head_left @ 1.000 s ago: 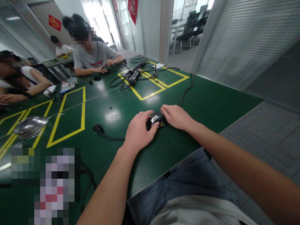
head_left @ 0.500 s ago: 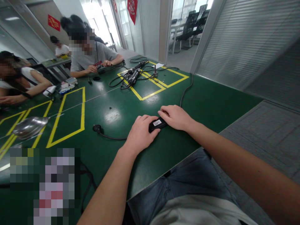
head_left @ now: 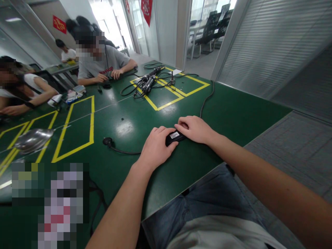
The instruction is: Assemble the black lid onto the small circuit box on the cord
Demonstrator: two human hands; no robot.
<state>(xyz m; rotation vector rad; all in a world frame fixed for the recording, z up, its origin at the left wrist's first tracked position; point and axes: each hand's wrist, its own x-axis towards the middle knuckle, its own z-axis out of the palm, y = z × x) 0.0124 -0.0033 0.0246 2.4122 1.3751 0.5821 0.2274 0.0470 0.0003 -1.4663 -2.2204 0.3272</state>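
A black power adapter (head_left: 178,138) with a white label lies on the green table (head_left: 124,180) in front of me. My left hand (head_left: 157,147) is closed around its left end, thumb on the near side and fingers on the far side. Over the right end rests my right hand (head_left: 194,129), its fingers curled down onto the adapter and partly hidden. A cord runs left from beneath my left hand to a black plug (head_left: 107,142). Beyond my right hand, a dark cable (head_left: 206,98) leads away to the far edge.
Black corded handheld tools (head_left: 149,83) lie tangled inside yellow tape outlines (head_left: 169,105). Near them stands a small metal part (head_left: 172,79). A shiny metal bowl-like object (head_left: 33,140) is at the left. A co-worker in a grey shirt (head_left: 103,62) sits across; another person is farther left.
Both my hands stay on the adapter, with only a slight shift of the right fingers. The co-worker's hands across the table have moved a little.
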